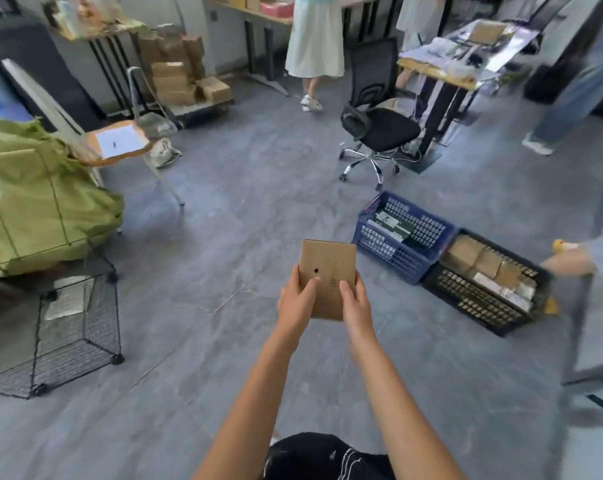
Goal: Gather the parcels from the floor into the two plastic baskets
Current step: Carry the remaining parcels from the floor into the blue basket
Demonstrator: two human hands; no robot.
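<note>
Head view. Both arms extend forward over the grey floor [224,209]. The left hand [296,299] and the right hand [354,299] hold one flat brown cardboard parcel [327,271] between them, above the floor. Each hand grips a lower side edge of the parcel: thumbs lie on the upper face, and the remaining fingers curl beneath, out of sight. The parcel is roughly level, with a small dark mark on its upper face.

Two plastic baskets stand on the floor to the right of the parcel, touching side by side. The blue basket [397,258] is the nearer to the parcel and contains a few flat dark and white packages. The black basket [480,306] lies to the right of the blue one and contains several brown cardboard parcels and lighter packages.

A second person's hand [570,263] is at the far right rim of the black basket. A black office chair [379,123] stands beyond the baskets. A wire-mesh cube [68,334] and a green sack [33,202] occupy the left side.
</note>
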